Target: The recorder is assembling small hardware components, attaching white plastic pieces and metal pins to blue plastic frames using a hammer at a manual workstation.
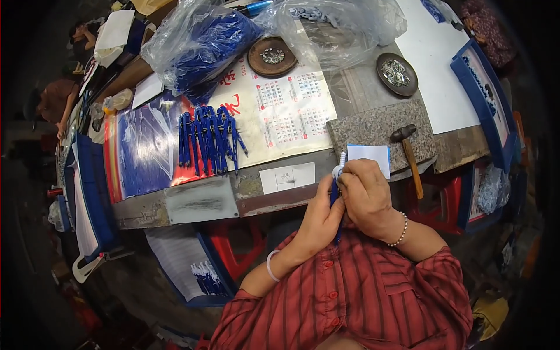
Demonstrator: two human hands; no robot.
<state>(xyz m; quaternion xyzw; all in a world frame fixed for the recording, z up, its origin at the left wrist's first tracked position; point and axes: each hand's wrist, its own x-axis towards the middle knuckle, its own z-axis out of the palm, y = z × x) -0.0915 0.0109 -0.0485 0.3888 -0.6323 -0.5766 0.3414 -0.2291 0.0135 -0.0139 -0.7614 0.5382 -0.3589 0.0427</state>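
My left hand (pixel 318 219) is closed around a slim blue handle (pixel 334 192) with a pale grey-white head (pixel 338 171). It stands roughly upright over the bench's front edge. My right hand (pixel 367 192) has its fingers curled together at the upper end of the same piece, and they hide part of it. The handle's lower tip shows beneath my hands. Just beyond them, a small white card with a blue edge (pixel 370 157) lies against a speckled stone slab (pixel 382 131). On the slab rests a hammer (pixel 410 153), its wooden handle jutting over the edge.
Several blue handles (pixel 210 140) lie bunched on a printed sheet at the left. Two round dishes (pixel 255 63) (pixel 382 79) hold small metal parts. Clear bags (pixel 204 49) with blue pieces sit at the back. Blue bins (pixel 96 198) (pixel 487 105) flank the bench; another (pixel 175 262) is below.
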